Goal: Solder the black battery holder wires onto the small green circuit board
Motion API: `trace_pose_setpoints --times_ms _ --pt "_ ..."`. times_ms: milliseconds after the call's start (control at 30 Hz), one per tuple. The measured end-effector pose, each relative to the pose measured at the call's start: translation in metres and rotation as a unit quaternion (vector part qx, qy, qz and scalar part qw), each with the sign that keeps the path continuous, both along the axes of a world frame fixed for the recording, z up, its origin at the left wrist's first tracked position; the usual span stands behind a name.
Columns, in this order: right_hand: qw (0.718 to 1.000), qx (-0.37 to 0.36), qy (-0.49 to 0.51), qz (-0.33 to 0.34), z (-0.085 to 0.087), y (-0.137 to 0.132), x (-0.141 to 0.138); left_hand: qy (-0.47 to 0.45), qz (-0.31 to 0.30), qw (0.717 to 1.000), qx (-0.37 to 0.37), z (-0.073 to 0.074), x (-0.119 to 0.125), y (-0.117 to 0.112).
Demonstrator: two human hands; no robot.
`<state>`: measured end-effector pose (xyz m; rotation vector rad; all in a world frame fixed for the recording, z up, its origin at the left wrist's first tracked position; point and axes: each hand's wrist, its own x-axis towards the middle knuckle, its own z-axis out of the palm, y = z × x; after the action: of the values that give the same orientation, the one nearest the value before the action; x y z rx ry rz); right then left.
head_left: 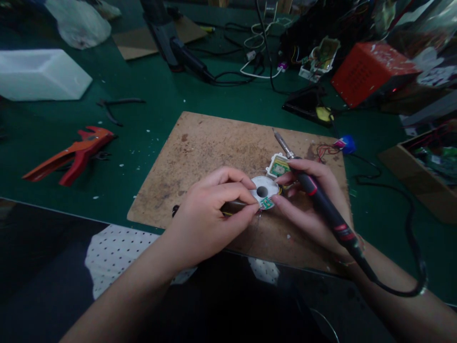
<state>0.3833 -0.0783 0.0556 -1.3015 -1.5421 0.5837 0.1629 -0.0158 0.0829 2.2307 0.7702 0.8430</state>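
Slim soldering iron (326, 205) crosses the right hand (311, 223); the pale ring (266, 182) looks plastic.

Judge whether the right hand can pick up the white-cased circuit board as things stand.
Probably not: the right hand holds the soldering iron and touches the white ring, though the white-cased circuit board lies close beyond it.
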Motion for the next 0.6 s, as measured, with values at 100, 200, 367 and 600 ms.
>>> trace_pose_setpoints --times_ms 100,200,367,600 --pt "1.0 0.006 -0.002 0.001 0.0 0.001 0.0 0.006 -0.047 0.999 0.005 0.0 0.001 0.005" --pt "1.0 0.013 -0.003 0.005 0.0 0.001 0.0 0.013 -0.078 0.997 0.005 0.0 0.003 0.01" --pt "1.0 0.008 -0.002 -0.003 0.0 0.001 -0.001 0.016 -0.076 0.997 -0.012 -0.001 0.004 0.014" --pt "1.0 0.006 0.004 -0.008 -0.001 0.001 -0.001 0.039 -0.1 0.994 -0.028 -0.004 0.002 0.015"
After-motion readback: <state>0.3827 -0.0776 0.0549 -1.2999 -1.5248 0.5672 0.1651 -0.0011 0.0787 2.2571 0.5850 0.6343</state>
